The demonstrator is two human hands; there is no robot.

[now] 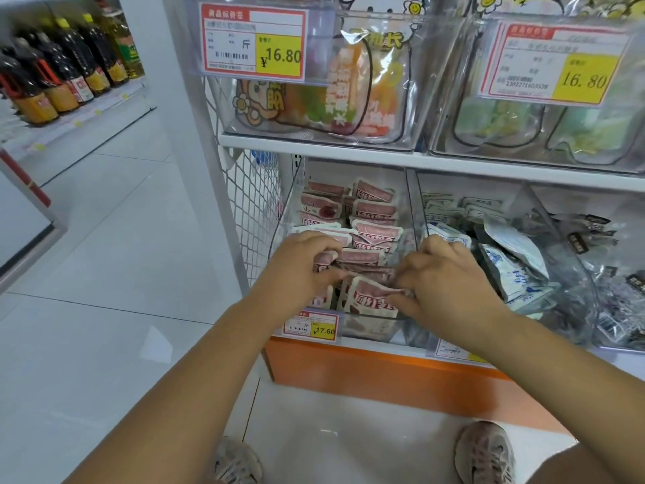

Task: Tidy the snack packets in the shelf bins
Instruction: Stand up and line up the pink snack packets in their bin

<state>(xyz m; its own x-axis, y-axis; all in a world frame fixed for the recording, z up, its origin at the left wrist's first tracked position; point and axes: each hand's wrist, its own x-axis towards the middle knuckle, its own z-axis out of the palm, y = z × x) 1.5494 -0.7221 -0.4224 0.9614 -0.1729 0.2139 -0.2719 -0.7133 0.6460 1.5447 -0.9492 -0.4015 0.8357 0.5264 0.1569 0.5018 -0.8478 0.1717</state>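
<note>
We read ¥16.80 on the yellow field of the upper left price tag [253, 41], which hangs on the front of a clear bin [318, 40]. The character 斤 stands in its white part, above a barcode. The upper right price tag [555, 61] also gives 16.80 on yellow, with a number beginning 2302271 low on its white part. The small price tag [310, 327] on the lower bin [289, 190] reads ¥17.60. We cannot make out the lettering on the pink snack packets [375, 298] or on the pouches [349, 92].
</note>
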